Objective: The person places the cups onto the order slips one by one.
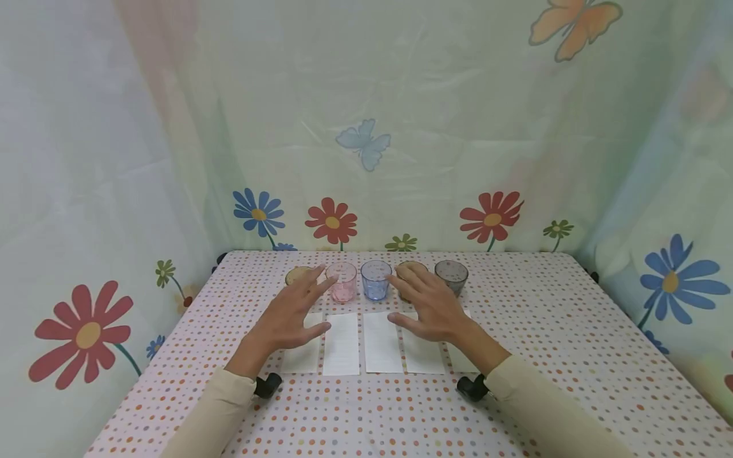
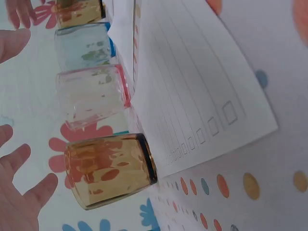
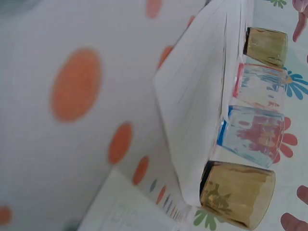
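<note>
My left hand (image 1: 289,315) hovers with spread fingers over the left paper slips, its fingertips near an amber glass (image 2: 110,171) and a pink glass (image 1: 343,291). My right hand (image 1: 432,305) is spread likewise over the right slips, partly covering a brown glass (image 3: 240,192) in the head view. Between the hands stands a blue glass (image 1: 376,287); a grey glass (image 1: 452,273) stands at the row's right end. Neither hand holds anything. In the left wrist view, the left fingers (image 2: 45,190) appear beside the amber glass, apart from it.
In front of the glasses lie several white paper slips (image 1: 342,346), side by side; one shows printed lines and small boxes in the left wrist view. A dotted cloth (image 1: 544,356) covers the table. Flower-printed curtains (image 1: 435,146) enclose its back and sides.
</note>
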{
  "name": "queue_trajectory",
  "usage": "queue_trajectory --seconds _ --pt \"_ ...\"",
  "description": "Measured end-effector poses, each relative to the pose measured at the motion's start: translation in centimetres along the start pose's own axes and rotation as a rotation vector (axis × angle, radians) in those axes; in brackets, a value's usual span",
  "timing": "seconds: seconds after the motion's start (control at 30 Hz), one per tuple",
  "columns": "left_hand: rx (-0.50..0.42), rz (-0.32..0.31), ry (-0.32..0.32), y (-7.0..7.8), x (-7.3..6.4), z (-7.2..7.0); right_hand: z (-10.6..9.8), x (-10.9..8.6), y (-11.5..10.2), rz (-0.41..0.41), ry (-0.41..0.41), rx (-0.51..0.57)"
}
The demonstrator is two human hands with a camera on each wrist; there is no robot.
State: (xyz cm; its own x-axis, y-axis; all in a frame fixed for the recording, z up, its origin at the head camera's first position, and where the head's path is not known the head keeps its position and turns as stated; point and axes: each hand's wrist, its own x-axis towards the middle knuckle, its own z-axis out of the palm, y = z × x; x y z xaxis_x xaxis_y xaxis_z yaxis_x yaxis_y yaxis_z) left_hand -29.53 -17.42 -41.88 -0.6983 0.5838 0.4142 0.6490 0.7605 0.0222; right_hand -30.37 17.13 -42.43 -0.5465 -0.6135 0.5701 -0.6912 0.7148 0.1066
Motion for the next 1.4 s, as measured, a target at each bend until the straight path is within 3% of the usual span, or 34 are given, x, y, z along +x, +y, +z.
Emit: queue_trajectory --seconds 0.43,0.6,0.73,0.9,1.1,1.4 --pt "-0.088 -0.055 0.107 -1.6 -0.5 0.7 0.2 2.3 -1.7 0.033 -0.06 0.062" --pt "-0.11 -0.072 0.149 -2.3 -1.0 1.1 0.2 3.2 -2.9 0.006 -0.048 0.084" --pt "-0.161 -0.126 0.133 -2.6 -1.2 1.4 0.6 3.8 -3.5 -0.031 -0.02 0.083" --pt "-0.225 -0.237 0.129 -3.1 -1.3 1.1 1.3 4.7 -4.5 -0.041 -0.007 0.1" --pt "-0.36 -0.332 0.085 -3.6 -1.5 0.9 2.7 5.8 -5.9 -0.021 -0.008 0.19" --pt "-0.629 -0.319 0.127 -4.5 -2.0 1.6 4.8 7.0 -7.5 -0.007 -0.033 0.195"
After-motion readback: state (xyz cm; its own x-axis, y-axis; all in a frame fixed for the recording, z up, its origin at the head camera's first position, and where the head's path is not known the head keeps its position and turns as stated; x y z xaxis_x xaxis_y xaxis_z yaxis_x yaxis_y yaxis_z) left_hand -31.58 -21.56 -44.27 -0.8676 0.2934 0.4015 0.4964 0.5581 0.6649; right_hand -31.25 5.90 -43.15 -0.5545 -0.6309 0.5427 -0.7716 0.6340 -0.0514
